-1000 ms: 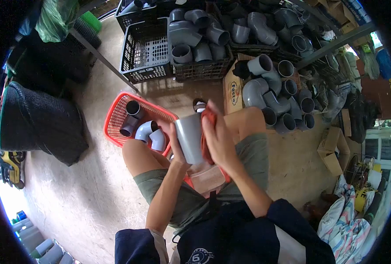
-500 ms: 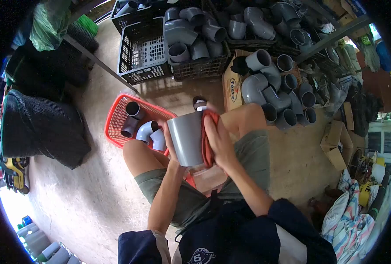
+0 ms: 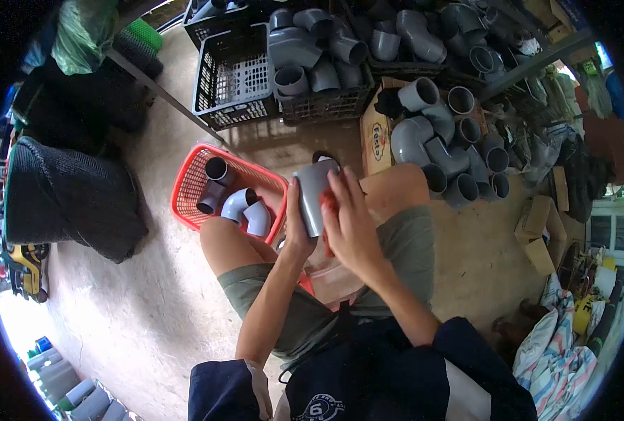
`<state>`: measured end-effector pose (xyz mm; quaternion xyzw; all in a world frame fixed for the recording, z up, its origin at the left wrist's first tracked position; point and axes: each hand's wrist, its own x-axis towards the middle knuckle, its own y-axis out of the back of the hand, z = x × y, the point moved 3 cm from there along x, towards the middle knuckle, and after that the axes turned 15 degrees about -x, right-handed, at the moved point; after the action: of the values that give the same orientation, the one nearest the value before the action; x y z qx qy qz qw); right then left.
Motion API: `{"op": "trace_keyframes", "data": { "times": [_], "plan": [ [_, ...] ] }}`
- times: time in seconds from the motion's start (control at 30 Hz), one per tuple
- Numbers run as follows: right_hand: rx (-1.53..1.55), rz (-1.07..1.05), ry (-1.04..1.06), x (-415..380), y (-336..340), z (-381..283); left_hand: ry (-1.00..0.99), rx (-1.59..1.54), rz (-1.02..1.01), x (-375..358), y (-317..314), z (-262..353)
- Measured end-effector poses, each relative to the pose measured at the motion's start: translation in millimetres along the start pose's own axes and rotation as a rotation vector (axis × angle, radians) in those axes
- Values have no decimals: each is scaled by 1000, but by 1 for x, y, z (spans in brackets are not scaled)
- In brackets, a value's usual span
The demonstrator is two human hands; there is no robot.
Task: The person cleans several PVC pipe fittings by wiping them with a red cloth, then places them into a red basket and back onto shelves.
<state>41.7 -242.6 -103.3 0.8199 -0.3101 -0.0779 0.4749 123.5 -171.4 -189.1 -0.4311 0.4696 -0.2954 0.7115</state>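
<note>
Wiping step in hand, I'd judge: the person sits low with knees point(image 3: 220, 242) apart, and a grey pipe piece point(image 3: 310, 196) is held up tilted over the gap between the legs, near the red basket point(image 3: 188, 193) but clear of the floor point(image 3: 150, 295). The left hand point(image 3: 296, 223) is gripping the pipe piece along its left side, part of the fingers hidden behind it. The right hand point(image 3: 352, 230) has hold of a red cloth point(image 3: 329, 203), bunched under the fingers and pressed to the right side of the pipe piece; blurry there, so can't tell how tight that hold is. Inside the basket: two pale elbows point(image 3: 238, 203) side by side, a darker fitting point(image 3: 216, 186) behind them. Beyond the right knee, a carton point(image 3: 377, 144) stands next to a heap of grey fittings point(image 3: 434, 151). Another rub would call for a firm left grip and cloth flat on the curve, probably turning the pipe piece to reach the side facing away, which I can't see. Smooth wall, so likely slippery; a loose left hold could let it spin.
</note>
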Motion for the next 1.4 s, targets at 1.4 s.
{"op": "trace_keyframes", "data": {
  "times": [1.4],
  "plan": [
    [343, 124, -73, -18, 30, -4, -20, 269, -42, -7, -22, 21]
  ]
}}
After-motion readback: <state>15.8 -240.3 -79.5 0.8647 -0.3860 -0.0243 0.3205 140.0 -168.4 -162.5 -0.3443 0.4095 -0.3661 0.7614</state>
